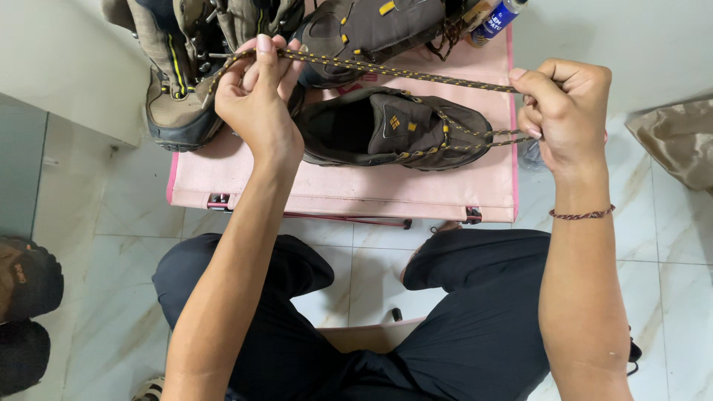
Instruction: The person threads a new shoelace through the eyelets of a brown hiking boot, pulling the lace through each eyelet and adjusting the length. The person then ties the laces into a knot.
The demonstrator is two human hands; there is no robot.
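I pull a brown, yellow-flecked shoelace [401,73] taut between my hands: my left hand [256,96] pinches one end, my right hand [564,108] grips the other strands. It runs from a brown hiking shoe [390,130] on a pink folding table [349,194]. Farther back sit more boots [178,74] and a blue-labelled bottle [496,18]. Marble-tiled floor [119,223] lies below.

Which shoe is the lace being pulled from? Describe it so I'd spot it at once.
Look at the pink table above the person's knees. The brown shoe lies on its side at the middle, nearest the person. Unlike the other shoes behind it, its speckled lace stretches between the left hand and right hand.
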